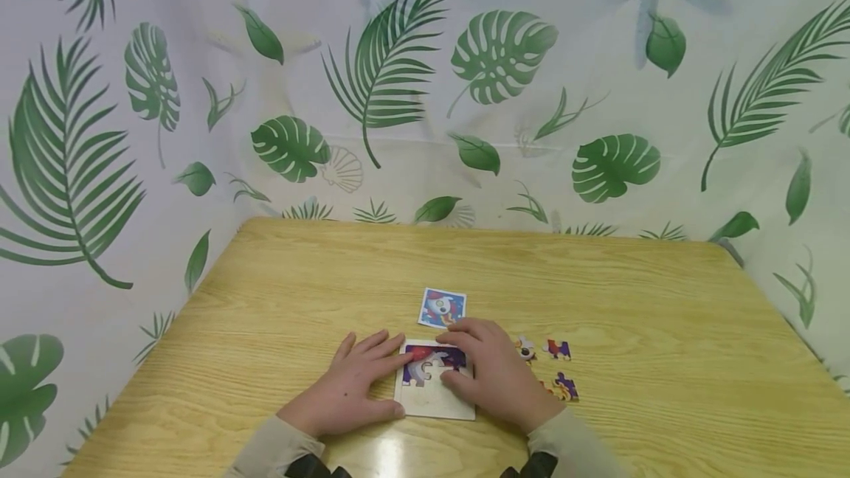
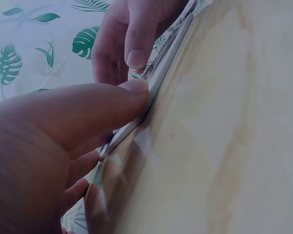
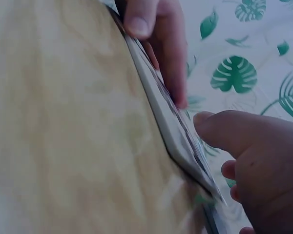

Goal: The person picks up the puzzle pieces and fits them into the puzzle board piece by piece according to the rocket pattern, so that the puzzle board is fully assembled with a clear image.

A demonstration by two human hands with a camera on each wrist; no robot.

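Presently the puzzle tray (image 1: 434, 397) lies flat on the worktop (image 1: 664, 330), near its front edge, between both hands. Its upper rows carry fitted pieces; the lower part shows bare board, so by my judgement the assembly is partly done. The left hand (image 1: 348, 389) rests flat against the tray's left side, fingers straight, thumb along the edge. The right hand (image 1: 494, 371) presses on the upper right area with extended fingers; neither grip is closed on anything. Three loose pieces (image 1: 554, 367) lie just right of the tray, unplaced. A reference card (image 1: 442, 307) sits just behind it.
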